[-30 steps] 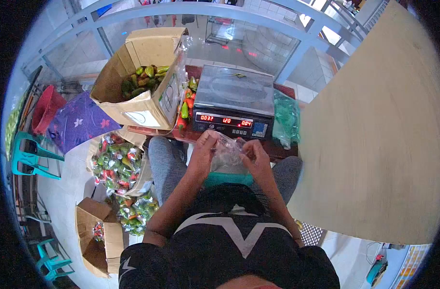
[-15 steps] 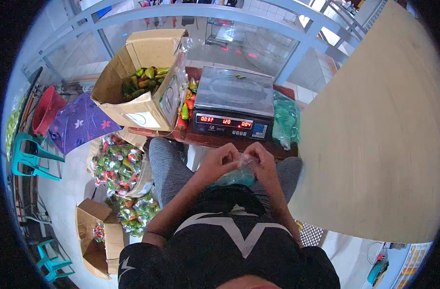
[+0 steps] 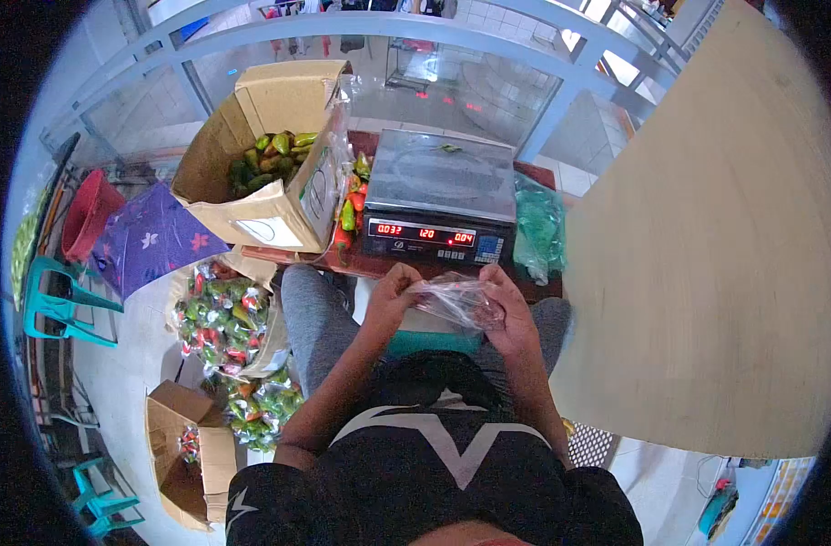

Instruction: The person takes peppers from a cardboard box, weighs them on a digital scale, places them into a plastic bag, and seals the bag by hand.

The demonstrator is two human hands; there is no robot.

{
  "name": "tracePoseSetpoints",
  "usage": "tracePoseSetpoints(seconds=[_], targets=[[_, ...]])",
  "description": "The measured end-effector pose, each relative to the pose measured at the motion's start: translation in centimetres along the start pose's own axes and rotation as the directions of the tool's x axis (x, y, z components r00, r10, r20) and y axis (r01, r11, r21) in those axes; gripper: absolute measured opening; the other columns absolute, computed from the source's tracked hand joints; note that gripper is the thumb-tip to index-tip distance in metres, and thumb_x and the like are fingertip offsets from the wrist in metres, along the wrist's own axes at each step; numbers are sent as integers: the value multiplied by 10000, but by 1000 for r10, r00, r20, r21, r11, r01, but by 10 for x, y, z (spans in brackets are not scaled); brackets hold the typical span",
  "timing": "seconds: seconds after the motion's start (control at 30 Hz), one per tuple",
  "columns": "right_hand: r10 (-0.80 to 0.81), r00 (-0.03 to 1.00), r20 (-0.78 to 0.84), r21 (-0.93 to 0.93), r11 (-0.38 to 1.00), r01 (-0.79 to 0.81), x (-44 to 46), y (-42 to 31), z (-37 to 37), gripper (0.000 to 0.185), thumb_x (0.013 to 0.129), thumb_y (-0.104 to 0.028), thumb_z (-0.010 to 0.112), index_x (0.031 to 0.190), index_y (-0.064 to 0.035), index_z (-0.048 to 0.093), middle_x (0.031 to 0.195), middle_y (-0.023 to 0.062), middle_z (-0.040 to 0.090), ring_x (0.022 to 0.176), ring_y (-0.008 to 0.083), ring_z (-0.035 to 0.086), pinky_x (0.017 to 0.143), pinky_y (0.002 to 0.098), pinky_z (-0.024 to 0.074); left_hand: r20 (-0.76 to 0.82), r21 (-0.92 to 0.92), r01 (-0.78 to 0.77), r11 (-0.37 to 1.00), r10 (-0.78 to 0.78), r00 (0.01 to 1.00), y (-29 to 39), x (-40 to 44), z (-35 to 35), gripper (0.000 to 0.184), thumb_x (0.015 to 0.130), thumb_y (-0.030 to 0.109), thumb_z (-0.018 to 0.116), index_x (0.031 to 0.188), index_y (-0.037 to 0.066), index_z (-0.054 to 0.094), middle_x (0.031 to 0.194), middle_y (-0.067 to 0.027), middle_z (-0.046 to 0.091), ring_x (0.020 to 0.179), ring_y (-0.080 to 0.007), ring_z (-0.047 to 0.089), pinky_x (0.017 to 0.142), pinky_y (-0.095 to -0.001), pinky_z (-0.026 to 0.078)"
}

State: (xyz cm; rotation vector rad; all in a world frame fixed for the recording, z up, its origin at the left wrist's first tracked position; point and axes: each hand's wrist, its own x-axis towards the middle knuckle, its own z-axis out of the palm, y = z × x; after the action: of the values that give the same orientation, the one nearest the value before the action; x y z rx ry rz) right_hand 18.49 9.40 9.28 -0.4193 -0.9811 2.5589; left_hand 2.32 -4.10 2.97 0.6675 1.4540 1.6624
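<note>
A clear plastic bag [image 3: 452, 298] is stretched between my two hands, above my lap. My left hand [image 3: 393, 296] pinches its left end, and my right hand [image 3: 509, 309] grips its right end; the fingers of both are closed. Just beyond them stands a digital scale [image 3: 443, 187] with red lit digits and a small green piece on its plate. Red and green peppers [image 3: 347, 216] lie left of the scale. A green plastic bag [image 3: 539, 227] is at its right.
An open cardboard box [image 3: 252, 217] of green peppers stands at the table's left. Bagged peppers [image 3: 220, 318] fill a container on the floor, near another open box [image 3: 174, 455]. A large wooden board [image 3: 698, 255] rises at the right.
The clear bag was bunched between my hands close to my body; now it is drawn out sideways. My hands have moved apart.
</note>
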Motion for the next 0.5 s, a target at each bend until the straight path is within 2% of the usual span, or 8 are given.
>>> tracePoseSetpoints(seconds=[0.1,0.13,0.17,0.2,0.3,0.4,0.47,0.5], targets=[[35,996,84,-115,993,-25,-5,4,-7,261,888,-188,626,1072,-59,493,814,15,557,639,58,508,556,200,423,65,-389,193,901,-182,981,14,-2,2,157,887,172,618,980,73,538,890,-31,601,803,-145,609,721,-285,524],[38,995,89,-377,926,-2,-9,-1,2,261,890,-194,623,1078,-58,502,813,6,553,646,54,499,562,197,410,100,-490,233,840,-212,972,16,-3,1,166,891,184,614,988,75,535,908,-30,598,808,-147,609,724,-286,527],[41,995,94,-612,790,26,-16,-10,19,262,892,-199,620,1083,-57,510,811,-2,549,653,49,490,568,194,398,138,-582,272,766,-236,962,19,-4,0,174,895,196,610,996,77,533,925,-29,595,813,-150,610,728,-287,531],[43,994,98,-801,596,53,-21,-14,28,264,894,-205,616,1089,-56,518,809,-11,545,660,44,481,573,191,385,146,-600,255,758,-210,967,22,-5,0,194,895,209,612,1011,78,528,927,-26,592,818,-148,607,738,-293,530],[-67,992,106,-928,353,123,-12,7,-4,253,891,-203,617,1084,-57,545,825,-21,551,698,36,476,606,205,393,213,-608,229,760,-122,969,28,-8,-1,249,892,244,621,1049,81,518,927,-15,582,831,-140,600,761,-304,526],[-115,991,-66,-723,690,32,-13,-3,-1,153,915,-190,607,994,-61,590,810,-27,577,669,82,522,605,247,428,300,-492,199,848,-50,953,31,-8,-4,271,895,256,622,1075,85,514,920,-7,574,826,-117,584,741,-288,504],[-101,992,-72,-434,899,60,-9,-4,-19,127,939,-172,566,995,-58,568,844,-11,580,729,75,544,647,249,456,313,-340,168,925,-57,948,40,-14,-3,258,912,245,603,1087,76,517,927,-9,566,805,-92,557,684,-256,470],[-95,993,-74,-266,961,72,-8,-3,-29,116,951,-163,546,995,-57,556,862,-3,582,759,72,555,668,250,470,302,-244,82,966,-5,953,43,-17,2,249,915,257,601,1067,73,531,914,-1,564,790,-83,543,670,-248,456]])
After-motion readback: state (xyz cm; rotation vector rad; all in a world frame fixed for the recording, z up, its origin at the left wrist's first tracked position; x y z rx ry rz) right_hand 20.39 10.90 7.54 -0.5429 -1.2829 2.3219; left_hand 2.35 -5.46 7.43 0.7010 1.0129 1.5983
